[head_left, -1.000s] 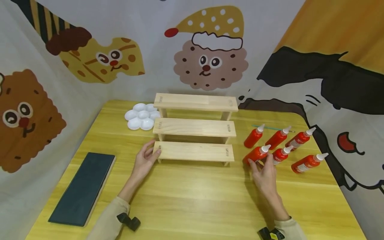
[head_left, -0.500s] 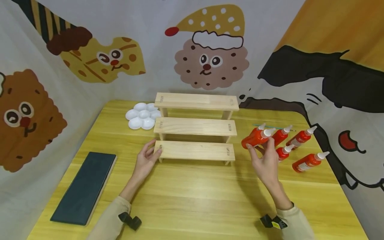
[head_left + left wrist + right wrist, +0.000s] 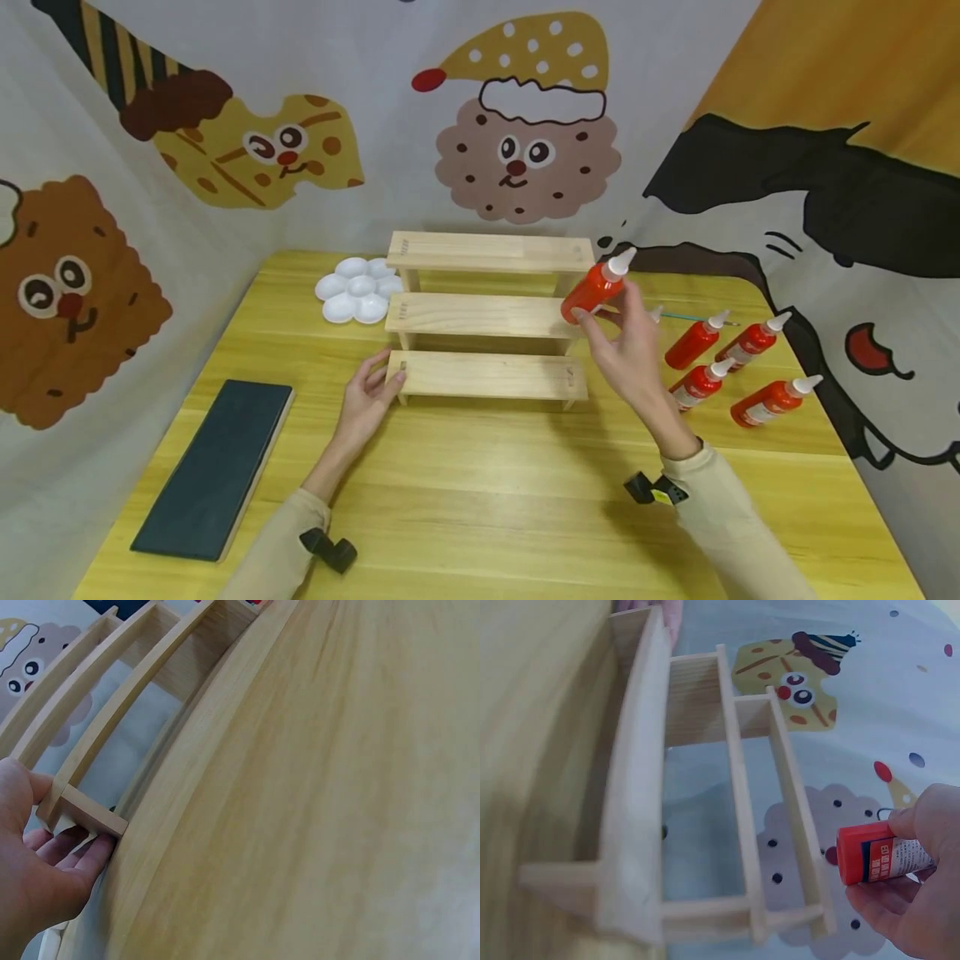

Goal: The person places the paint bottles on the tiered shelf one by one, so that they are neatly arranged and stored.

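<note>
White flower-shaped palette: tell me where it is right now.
In the head view, the white palette lies toward the far left of the table, beside the left end of the three-tier wooden rack and beyond the dark board.

One bottle point(image 3: 657, 315) mostly hidden behind right hand point(image 3: 628, 354), sleeves point(image 3: 273, 546) cut off
</note>
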Tool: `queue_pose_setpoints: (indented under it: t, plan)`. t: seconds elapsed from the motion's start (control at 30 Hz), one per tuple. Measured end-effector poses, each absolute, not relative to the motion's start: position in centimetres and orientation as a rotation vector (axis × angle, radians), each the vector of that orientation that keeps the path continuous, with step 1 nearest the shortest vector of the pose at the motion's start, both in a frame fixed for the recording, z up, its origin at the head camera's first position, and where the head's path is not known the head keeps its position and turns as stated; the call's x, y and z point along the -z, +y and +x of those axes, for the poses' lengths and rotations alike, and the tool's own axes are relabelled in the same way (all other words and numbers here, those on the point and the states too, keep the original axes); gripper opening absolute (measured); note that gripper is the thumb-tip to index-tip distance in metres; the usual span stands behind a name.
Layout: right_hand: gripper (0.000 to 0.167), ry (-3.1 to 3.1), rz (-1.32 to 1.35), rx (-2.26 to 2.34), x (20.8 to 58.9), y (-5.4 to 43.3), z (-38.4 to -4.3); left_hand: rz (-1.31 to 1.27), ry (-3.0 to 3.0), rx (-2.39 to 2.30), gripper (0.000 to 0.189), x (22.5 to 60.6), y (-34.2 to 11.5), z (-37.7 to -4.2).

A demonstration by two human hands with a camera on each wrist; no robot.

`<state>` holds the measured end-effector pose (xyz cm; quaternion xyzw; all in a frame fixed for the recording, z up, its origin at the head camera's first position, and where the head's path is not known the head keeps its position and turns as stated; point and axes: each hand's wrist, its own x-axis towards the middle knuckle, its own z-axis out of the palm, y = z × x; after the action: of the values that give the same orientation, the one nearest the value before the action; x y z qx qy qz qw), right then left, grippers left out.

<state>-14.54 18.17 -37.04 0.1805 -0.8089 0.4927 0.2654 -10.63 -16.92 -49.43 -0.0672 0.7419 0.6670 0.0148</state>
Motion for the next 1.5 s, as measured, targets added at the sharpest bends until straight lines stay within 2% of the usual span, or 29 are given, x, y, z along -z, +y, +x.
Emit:
queue_pose_setpoints:
  t: [0.73, 1.2, 1.5]
  plan:
    - [0.052, -2.282, 0.650, -1.530, 32.5, 7.7, -22.3, -0.223, 2.282, -2.116, 0.055, 49.3, -16.8, -10.8]
    - [0.050, -2.389, 0.713, -1.528, 32.4, 1.8, -25.9, -0.204, 2.312, -2.099, 0.055, 49.3, -16.9, -11.1]
    - [0.050, -2.464, 0.666, -1.536, 33.5, 0.3, -26.4, -0.204, 2.307, -2.100, 0.055, 49.5, -17.0, -10.8]
